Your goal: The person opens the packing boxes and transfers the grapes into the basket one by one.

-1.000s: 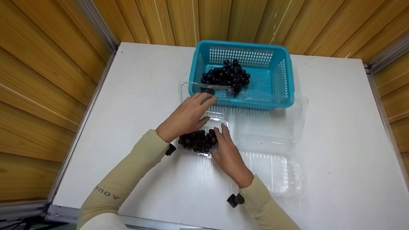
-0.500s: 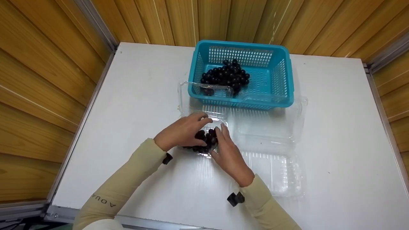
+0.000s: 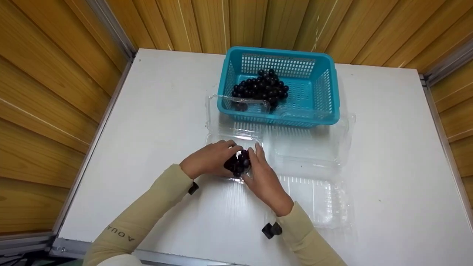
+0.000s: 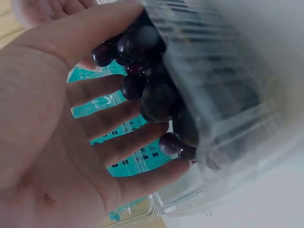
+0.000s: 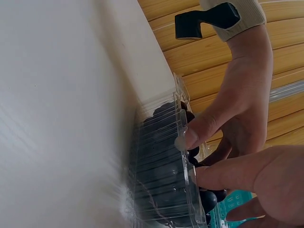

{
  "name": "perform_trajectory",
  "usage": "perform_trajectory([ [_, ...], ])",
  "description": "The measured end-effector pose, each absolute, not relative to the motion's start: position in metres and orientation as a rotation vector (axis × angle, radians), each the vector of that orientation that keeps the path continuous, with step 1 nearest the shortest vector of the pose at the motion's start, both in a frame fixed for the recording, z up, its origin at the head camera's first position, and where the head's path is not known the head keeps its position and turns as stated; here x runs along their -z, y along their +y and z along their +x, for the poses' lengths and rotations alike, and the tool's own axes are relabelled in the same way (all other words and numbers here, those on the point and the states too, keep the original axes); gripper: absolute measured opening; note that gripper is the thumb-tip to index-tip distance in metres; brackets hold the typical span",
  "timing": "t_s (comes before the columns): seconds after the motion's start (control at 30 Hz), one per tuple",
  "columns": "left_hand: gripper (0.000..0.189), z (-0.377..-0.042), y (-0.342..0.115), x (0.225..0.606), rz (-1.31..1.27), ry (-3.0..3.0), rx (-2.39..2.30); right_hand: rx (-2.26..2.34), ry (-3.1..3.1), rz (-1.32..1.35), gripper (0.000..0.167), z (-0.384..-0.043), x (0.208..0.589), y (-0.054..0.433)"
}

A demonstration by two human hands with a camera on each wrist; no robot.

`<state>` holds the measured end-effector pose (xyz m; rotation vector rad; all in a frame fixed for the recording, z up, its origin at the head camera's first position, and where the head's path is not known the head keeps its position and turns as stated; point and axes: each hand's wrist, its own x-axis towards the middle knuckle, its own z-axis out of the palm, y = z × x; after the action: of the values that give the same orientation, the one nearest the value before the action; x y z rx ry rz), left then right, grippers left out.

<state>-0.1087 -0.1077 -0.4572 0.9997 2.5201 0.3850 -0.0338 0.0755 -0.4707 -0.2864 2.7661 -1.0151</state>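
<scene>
A bunch of dark grapes (image 3: 239, 163) lies in the base of a clear plastic clamshell box (image 5: 159, 164), whose lid (image 3: 214, 117) stands raised behind it. My left hand (image 3: 207, 159) bends over the left part of the bunch. In the left wrist view its fingers (image 4: 128, 110) reach out spread and fairly straight, tips against the grapes, with the thumb along the near side. My right hand (image 3: 266, 184) lies along the right side of the box, straight fingers at the bunch and thumb at the near rim. The left fingers' tips are partly hidden behind the grapes.
Behind the boxes stands a blue-green basket (image 3: 334, 96) holding more dark grapes (image 3: 262, 87). A second clear clamshell box (image 3: 314, 201) lies opened flat to the right, its lid overlapping the basket's front edge in the head view. Wood-patterned walls (image 3: 244, 26) border the white table (image 3: 388, 147).
My left hand has come down and back from near the raised lid onto the grapes, covering their left part. The right hand has stayed at the box's right side.
</scene>
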Motion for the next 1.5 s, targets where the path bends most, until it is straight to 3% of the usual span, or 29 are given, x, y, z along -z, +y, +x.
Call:
perform_trajectory([
  [0.2,0.077,-0.111,-0.110,0.459,0.947,2.469,-0.373,1.025,2.758,-0.289,0.081,-0.033,0.472,0.074],
  [0.87,0.060,-0.108,-0.098,0.481,0.968,2.607,-0.129,1.011,2.759,-0.310,0.078,-0.031,0.472,0.074],
  [1.5,0.058,-0.115,-0.099,0.475,0.974,2.634,-0.357,1.094,2.783,-0.322,0.083,-0.032,0.473,0.076],
])
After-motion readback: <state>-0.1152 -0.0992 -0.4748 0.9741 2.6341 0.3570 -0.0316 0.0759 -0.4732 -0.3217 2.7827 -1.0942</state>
